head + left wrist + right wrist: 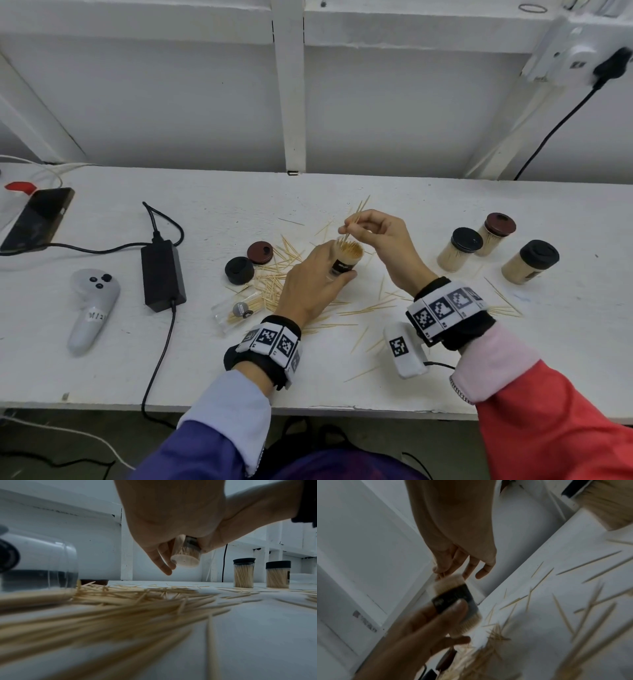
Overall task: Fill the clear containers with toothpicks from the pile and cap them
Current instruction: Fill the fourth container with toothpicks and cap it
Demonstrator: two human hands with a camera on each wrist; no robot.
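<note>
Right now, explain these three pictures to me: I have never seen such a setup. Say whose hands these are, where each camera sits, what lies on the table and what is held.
No machine: a person works bare-handed, with one camera on the head and one on each wrist. The left hand holds an open container, nearly full and lifted off the white table. The right hand pinches a few toothpicks above it. On the table lie a toothpick pile, two loose caps, a container on its side and three capped containers.

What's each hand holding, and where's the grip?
Left hand grips the open toothpick container round its lower body. Right hand pinches a few toothpicks mid-length above the container's mouth.
</note>
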